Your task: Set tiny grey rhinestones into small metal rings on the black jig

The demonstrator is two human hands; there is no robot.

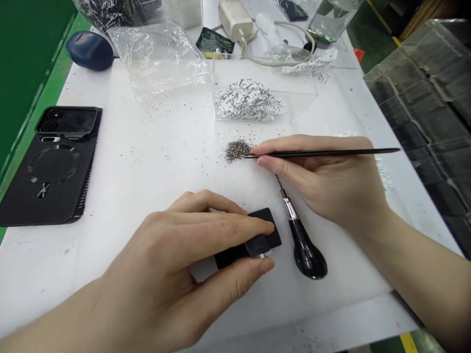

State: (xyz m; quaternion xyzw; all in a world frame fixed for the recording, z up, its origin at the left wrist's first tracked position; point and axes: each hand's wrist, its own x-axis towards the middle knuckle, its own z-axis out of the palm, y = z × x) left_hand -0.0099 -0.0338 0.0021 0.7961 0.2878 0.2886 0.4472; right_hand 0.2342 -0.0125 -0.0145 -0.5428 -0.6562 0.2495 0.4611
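Note:
Between the thumb and fingers of my left hand [191, 255] is a small black block [270, 220], low in the middle of the view; my fingers hide part of it. My right hand [324, 176] pinches black tweezers [331, 153], held nearly level. Their tips touch the edge of a small heap of tiny dark metallic pieces [237, 149]. Just right of the block lies a screwdriver-like tool [307, 250] with a black bulbous handle and a thin shaft pointing away from me.
Behind the heap, a clear tray [301, 100] holds white scraps [250, 100]. A phone in a black case [55, 166] lies at left, with a dark blue mouse [90, 50] beyond. A plastic bag [162, 59], a white charger [235, 20] and a clear cup [333, 22] line the back.

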